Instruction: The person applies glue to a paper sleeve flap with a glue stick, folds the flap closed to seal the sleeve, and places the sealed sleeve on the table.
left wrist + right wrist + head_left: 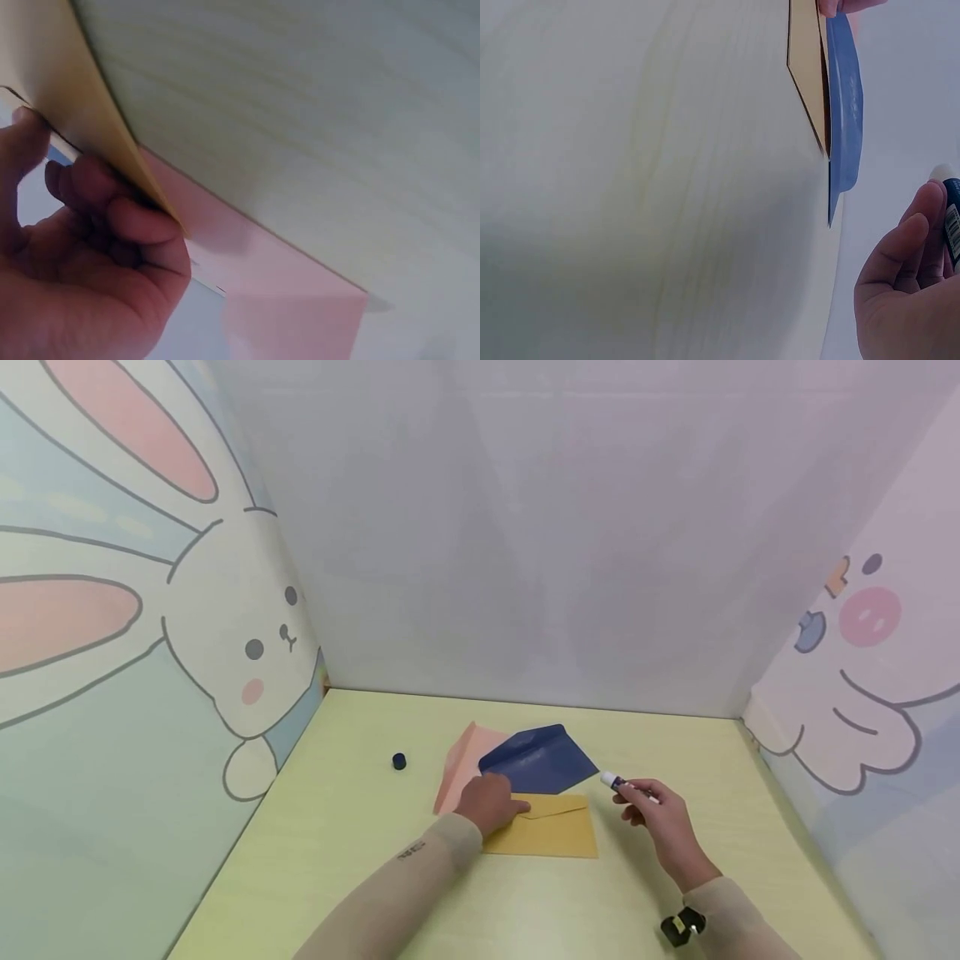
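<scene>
Here your left hand [489, 802] rests on the top-left corner of the yellow envelope [551, 828], its fingers [120, 217] curled over that corner and pinching the edge, with the pink envelope [459, 766] just beyond at about eleven o'clock from it. The blue envelope [542, 760] lies at twelve o'clock from the yellow one, overlapping both it and the pink one. Your right hand [658, 821] hovers just beside the yellow envelope at three o'clock, fingers wrapped around an uncapped glue stick [617, 782] whose white tip points toward the blue envelope's right corner. A small dark cap [399, 762] sits apart at nine o'clock on the pale green table [337, 827].
</scene>
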The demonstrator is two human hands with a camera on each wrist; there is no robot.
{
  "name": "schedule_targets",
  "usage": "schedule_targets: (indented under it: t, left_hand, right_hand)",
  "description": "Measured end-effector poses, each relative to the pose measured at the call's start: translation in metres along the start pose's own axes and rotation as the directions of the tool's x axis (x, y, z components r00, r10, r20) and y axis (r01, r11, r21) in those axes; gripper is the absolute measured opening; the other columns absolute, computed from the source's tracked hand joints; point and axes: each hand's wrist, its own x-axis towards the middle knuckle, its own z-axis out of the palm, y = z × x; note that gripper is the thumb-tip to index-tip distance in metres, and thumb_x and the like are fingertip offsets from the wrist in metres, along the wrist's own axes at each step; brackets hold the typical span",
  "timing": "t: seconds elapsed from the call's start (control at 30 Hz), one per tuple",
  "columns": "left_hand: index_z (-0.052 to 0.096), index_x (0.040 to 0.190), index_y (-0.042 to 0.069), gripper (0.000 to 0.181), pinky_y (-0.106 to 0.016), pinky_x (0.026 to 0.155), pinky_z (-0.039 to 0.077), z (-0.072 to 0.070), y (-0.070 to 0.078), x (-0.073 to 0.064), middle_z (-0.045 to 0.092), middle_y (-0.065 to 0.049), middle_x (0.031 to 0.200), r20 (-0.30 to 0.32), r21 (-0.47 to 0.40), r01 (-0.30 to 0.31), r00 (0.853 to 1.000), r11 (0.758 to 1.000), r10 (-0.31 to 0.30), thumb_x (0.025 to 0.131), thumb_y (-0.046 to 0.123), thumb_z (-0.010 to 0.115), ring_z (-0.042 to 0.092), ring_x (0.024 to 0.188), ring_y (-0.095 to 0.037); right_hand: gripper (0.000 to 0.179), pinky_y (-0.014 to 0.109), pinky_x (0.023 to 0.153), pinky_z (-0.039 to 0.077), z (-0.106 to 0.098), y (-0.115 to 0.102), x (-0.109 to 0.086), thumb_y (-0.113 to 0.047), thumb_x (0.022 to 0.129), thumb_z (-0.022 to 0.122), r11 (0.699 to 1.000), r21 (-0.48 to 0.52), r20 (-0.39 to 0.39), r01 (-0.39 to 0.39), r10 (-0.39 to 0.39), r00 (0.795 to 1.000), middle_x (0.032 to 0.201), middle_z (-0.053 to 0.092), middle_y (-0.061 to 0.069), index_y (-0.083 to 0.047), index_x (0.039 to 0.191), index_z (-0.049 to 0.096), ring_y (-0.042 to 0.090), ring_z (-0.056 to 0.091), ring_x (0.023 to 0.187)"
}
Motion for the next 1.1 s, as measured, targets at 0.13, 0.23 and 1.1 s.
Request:
schedule_targets:
  t: [0.13,0.23,1.1]
  left_hand:
    - [0.065,0.071,0.012,0.055,-0.035,0.069,0.045,-0.003,-0.004,0.002,0.051,0.001,0.069,0.022,-0.028,-0.009,1.0,1.0,0.01,0.108,0.046,0.087,0.052,0.067,-0.019]
    - [0.066,0.074,0.012,0.052,-0.034,0.069,0.044,-0.002,-0.006,0.005,0.049,0.002,0.069,0.041,-0.039,-0.003,0.999,0.999,0.005,0.109,0.045,0.087,0.052,0.067,-0.019]
    - [0.075,0.135,0.009,0.054,-0.037,0.094,0.06,0.003,-0.002,-0.004,0.069,-0.007,0.126,-0.106,0.277,-0.11,0.984,0.955,0.145,0.108,0.055,0.086,0.059,0.11,-0.023]
  right_hand:
    - [0.025,0.028,0.085,0.064,0.002,-0.001,0.0,-0.024,0.119,0.073,1.0,-0.002,0.002,0.001,-0.001,1.0,0.099,0.085,-0.015,-0.005,0.135,0.073,0.01,0.074,0.084]
    - [0.025,0.028,0.086,0.064,0.002,-0.002,-0.001,-0.024,0.119,0.073,1.0,0.004,0.002,-0.005,0.005,1.0,0.098,0.085,-0.014,-0.005,0.135,0.073,0.01,0.074,0.084]
    - [0.024,0.027,0.086,0.064,0.004,-0.004,-0.002,-0.024,0.12,0.073,1.0,0.009,0.016,-0.005,0.005,1.0,0.097,0.085,-0.015,-0.005,0.135,0.073,0.01,0.074,0.085]
